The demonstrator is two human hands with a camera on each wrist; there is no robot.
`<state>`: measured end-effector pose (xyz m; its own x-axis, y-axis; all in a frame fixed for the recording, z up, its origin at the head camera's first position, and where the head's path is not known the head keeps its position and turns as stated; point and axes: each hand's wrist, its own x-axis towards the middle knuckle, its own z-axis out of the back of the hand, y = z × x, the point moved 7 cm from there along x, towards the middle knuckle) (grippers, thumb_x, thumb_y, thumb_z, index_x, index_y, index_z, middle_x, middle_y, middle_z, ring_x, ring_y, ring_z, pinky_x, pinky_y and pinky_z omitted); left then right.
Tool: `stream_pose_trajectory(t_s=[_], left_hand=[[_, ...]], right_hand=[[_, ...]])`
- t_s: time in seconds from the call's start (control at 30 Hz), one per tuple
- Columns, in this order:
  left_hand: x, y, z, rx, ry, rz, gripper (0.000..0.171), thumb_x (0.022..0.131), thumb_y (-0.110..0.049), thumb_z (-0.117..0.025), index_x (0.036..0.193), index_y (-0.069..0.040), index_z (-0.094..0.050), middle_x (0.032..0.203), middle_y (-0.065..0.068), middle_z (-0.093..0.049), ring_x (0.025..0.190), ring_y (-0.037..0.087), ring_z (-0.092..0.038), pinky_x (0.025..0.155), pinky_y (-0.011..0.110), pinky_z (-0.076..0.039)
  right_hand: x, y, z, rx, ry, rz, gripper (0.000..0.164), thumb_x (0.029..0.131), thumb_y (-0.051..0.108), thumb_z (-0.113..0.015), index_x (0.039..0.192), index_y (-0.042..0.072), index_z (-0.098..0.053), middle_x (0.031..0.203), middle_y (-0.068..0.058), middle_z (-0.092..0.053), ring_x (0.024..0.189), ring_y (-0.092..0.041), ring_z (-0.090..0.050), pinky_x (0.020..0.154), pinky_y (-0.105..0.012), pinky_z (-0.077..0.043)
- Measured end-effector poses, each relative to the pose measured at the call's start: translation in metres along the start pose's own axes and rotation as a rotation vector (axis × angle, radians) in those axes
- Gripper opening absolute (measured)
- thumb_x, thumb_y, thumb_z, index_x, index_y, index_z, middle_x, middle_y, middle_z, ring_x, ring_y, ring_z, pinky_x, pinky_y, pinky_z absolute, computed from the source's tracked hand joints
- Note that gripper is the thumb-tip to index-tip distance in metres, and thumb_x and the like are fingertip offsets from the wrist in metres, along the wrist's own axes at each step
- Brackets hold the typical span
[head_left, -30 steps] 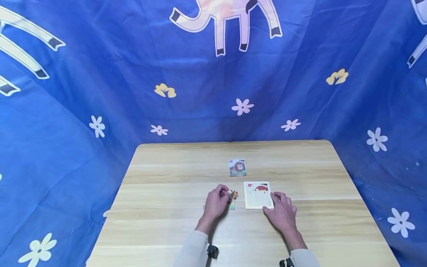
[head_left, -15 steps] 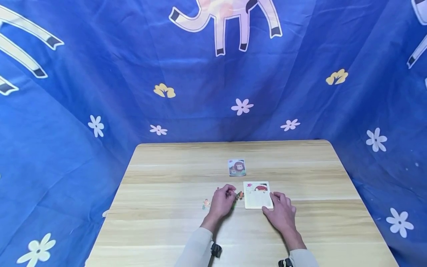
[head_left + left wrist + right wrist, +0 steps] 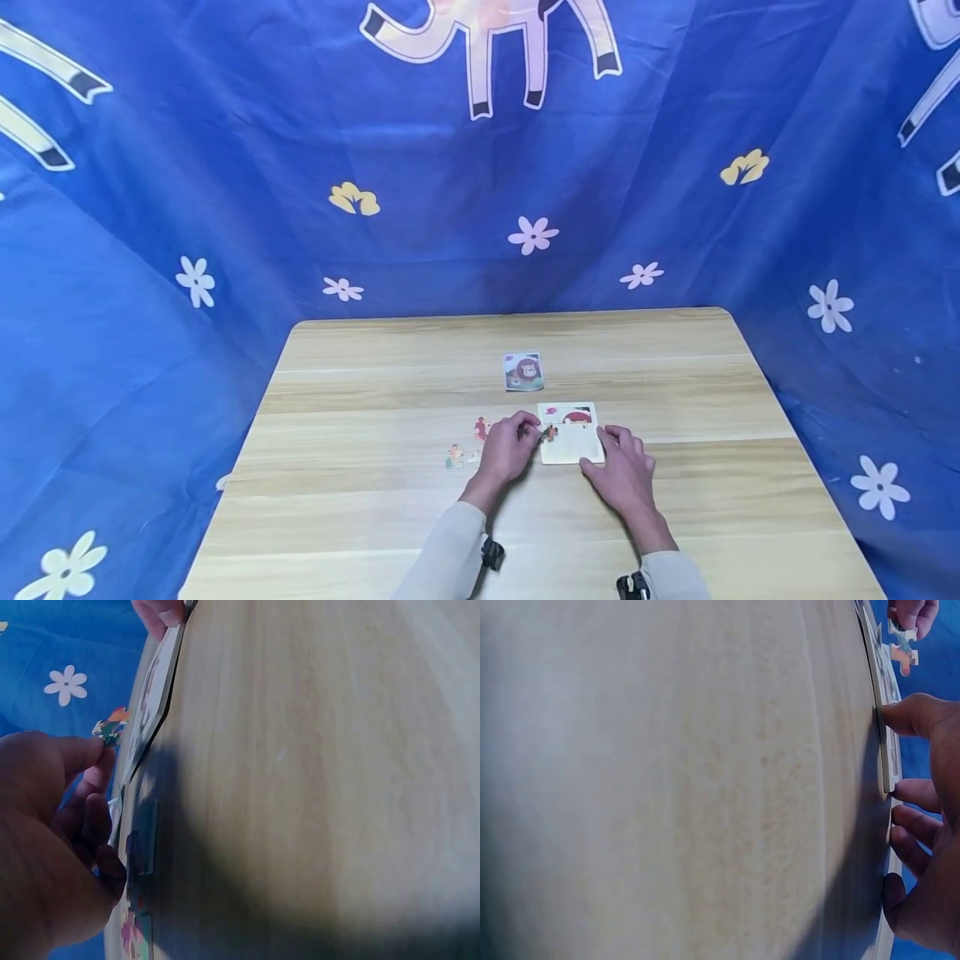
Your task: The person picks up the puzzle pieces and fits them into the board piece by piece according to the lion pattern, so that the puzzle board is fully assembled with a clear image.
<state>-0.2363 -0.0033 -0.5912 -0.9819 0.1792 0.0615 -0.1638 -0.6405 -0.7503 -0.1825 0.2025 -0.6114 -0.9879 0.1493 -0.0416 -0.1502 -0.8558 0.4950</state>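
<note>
- A small puzzle piece (image 3: 551, 432) is pinched by the left hand (image 3: 512, 448); it is held between the tips of the thumb and a finger.
- Orange and dark green can be seen on this piece, and knobs are shown along its edges.
- The piece is held up over the left part of a pale puzzle board (image 3: 570, 451), and a gap between the two is shown in the right wrist view.
- The near right corner of the board is held by the right hand (image 3: 624, 472): the near edge is touched by the thumb, and the right edge is touched by a finger.
- The far strip of the board is filled with a picture (image 3: 577, 415), where pink and dark red are seen.
- A red piece (image 3: 481, 428) is seen just to the left of the left hand.
- A piece with orange and green on it (image 3: 454, 456) is placed nearer and farther left, with a small whitish piece (image 3: 474, 457) just to its right.
- A card with a lion (image 3: 523, 372) is laid flat on the far side of the board, a little to the left.
- All of this is carried by a wooden surface (image 3: 360, 508).
- Behind it, a blue cloth (image 3: 442, 183) is hung, and flowers and animal legs are printed on it.
</note>
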Motion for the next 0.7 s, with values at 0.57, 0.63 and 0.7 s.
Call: stream_pose_trajectory(t_s=[0.57,0.63,0.7], left_hand=[[0.007,-0.012,-0.015,0.219,-0.033,-0.031,0.010,0.086,-0.022,-0.066,0.093,-0.025,-0.072,0.084,-0.011,-0.071,0.075,0.010,-0.052,0.073,0.027,-0.035],[0.007,-0.012,-0.015,0.244,-0.051,-0.037,0.010,0.086,-0.022,-0.065,0.093,-0.025,-0.072,0.088,-0.010,-0.073,0.076,0.011,-0.053,0.073,0.028,-0.035],[0.008,-0.012,-0.016,0.262,-0.062,-0.036,0.010,0.086,-0.023,-0.066,0.094,-0.025,-0.072,0.090,-0.009,-0.073,0.076,0.012,-0.053,0.074,0.029,-0.035]], right_hand=[[0.001,-0.001,-0.003,-0.010,0.007,0.001,0.072,0.079,0.048,-0.069,0.138,0.010,-0.052,0.140,-0.007,-0.047,0.127,-0.031,-0.040,0.089,-0.051,-0.032],[0.002,-0.001,-0.003,-0.011,0.016,0.000,0.072,0.079,0.048,-0.069,0.139,0.010,-0.052,0.141,-0.007,-0.046,0.128,-0.031,-0.039,0.090,-0.051,-0.032],[0.003,-0.001,-0.004,-0.012,0.021,-0.001,0.073,0.080,0.048,-0.068,0.139,0.010,-0.051,0.142,-0.007,-0.046,0.128,-0.031,-0.039,0.090,-0.051,-0.032]])
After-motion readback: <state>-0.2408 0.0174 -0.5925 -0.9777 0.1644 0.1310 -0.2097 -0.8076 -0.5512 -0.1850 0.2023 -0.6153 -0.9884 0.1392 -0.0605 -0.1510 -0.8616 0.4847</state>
